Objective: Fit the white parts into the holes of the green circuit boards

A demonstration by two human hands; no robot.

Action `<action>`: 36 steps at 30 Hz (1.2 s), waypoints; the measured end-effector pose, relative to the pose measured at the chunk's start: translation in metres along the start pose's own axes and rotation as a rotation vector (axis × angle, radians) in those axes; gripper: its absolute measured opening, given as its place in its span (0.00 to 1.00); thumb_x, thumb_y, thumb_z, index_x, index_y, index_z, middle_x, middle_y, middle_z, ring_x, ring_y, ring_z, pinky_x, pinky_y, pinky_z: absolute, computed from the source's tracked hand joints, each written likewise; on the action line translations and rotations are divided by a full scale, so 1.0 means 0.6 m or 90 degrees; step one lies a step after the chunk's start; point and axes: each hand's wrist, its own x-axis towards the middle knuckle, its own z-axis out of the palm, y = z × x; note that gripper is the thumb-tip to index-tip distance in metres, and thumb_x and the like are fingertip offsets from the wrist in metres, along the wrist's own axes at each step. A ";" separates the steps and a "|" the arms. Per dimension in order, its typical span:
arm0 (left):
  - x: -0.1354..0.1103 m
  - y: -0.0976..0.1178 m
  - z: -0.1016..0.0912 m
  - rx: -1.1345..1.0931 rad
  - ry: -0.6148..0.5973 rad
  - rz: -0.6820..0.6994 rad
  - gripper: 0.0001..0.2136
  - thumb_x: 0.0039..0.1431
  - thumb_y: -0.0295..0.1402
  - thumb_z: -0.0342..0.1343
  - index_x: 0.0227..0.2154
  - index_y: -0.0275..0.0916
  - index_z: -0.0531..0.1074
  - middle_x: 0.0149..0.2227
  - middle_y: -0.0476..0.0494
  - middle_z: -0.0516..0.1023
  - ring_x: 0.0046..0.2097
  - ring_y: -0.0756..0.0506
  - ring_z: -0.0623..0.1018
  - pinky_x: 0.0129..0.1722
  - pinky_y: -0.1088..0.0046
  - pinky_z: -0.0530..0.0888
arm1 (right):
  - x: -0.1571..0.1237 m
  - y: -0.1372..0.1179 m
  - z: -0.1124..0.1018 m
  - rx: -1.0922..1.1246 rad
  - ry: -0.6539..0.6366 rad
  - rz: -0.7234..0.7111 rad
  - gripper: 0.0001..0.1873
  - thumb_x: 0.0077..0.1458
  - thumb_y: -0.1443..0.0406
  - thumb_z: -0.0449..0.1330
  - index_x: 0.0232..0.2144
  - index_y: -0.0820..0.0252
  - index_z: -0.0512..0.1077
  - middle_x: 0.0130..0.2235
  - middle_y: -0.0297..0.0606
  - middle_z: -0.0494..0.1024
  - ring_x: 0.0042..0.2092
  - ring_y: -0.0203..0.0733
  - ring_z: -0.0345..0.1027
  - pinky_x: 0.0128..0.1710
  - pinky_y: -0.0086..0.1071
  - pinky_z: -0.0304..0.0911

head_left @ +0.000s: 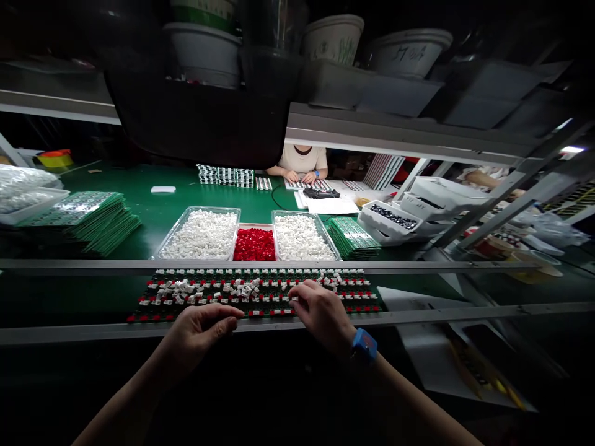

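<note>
Green circuit boards point(255, 303) studded with white and red connectors point(237, 288) are lying crosswise at lower centre, their rows running left to right, closer under the curled fingers point(300, 292) of the right hand point(321, 316) than the left hand point(198, 337), and I cannot tell whether either is gripping anything.

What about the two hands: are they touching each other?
Apart: the head view shows green circuit board between the left hand and right hand.

Green circuit boards point(260, 296) striped red, white; red pieces point(255, 245) between white pieces point(201, 235).
</note>
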 end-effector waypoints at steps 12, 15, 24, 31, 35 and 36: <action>0.038 0.020 0.027 0.013 0.035 0.053 0.13 0.45 0.40 0.62 0.28 0.34 0.76 0.25 0.46 0.78 0.27 0.47 0.75 0.30 0.73 0.72 | 0.072 0.025 0.001 -0.046 -0.005 -0.272 0.07 0.53 0.74 0.58 0.27 0.62 0.74 0.30 0.37 0.70 0.32 0.36 0.65 0.31 0.27 0.57; 0.047 0.022 0.040 0.117 0.041 0.121 0.09 0.50 0.37 0.58 0.29 0.36 0.76 0.29 0.45 0.79 0.32 0.45 0.77 0.35 0.71 0.72 | 0.066 0.030 -0.001 0.083 0.042 -0.268 0.05 0.53 0.74 0.58 0.29 0.62 0.73 0.33 0.37 0.71 0.32 0.34 0.65 0.33 0.26 0.58; 0.073 0.032 0.072 0.452 0.003 0.272 0.06 0.57 0.26 0.53 0.30 0.37 0.75 0.34 0.43 0.76 0.41 0.43 0.75 0.47 0.66 0.69 | 0.026 0.034 -0.013 0.210 0.091 -0.149 0.10 0.51 0.73 0.55 0.33 0.61 0.75 0.29 0.34 0.75 0.28 0.33 0.66 0.30 0.25 0.59; 0.076 0.047 0.083 0.602 -0.016 0.267 0.07 0.57 0.25 0.52 0.29 0.36 0.75 0.34 0.40 0.76 0.44 0.40 0.74 0.52 0.58 0.66 | 0.013 0.053 -0.005 0.225 0.084 -0.133 0.09 0.55 0.70 0.55 0.34 0.62 0.76 0.33 0.38 0.77 0.32 0.36 0.70 0.34 0.28 0.63; 0.078 0.047 0.086 0.605 -0.021 0.265 0.06 0.57 0.25 0.53 0.29 0.37 0.75 0.34 0.41 0.76 0.42 0.40 0.75 0.54 0.57 0.65 | 0.011 0.049 -0.004 0.259 0.074 -0.137 0.09 0.56 0.71 0.55 0.36 0.61 0.75 0.35 0.38 0.78 0.35 0.36 0.71 0.36 0.28 0.65; 0.078 0.045 0.086 0.592 -0.023 0.265 0.06 0.56 0.25 0.53 0.29 0.37 0.75 0.33 0.42 0.75 0.40 0.41 0.75 0.53 0.57 0.65 | 0.011 0.047 -0.004 0.266 0.071 -0.135 0.09 0.56 0.70 0.55 0.36 0.61 0.75 0.35 0.38 0.78 0.35 0.36 0.72 0.37 0.28 0.65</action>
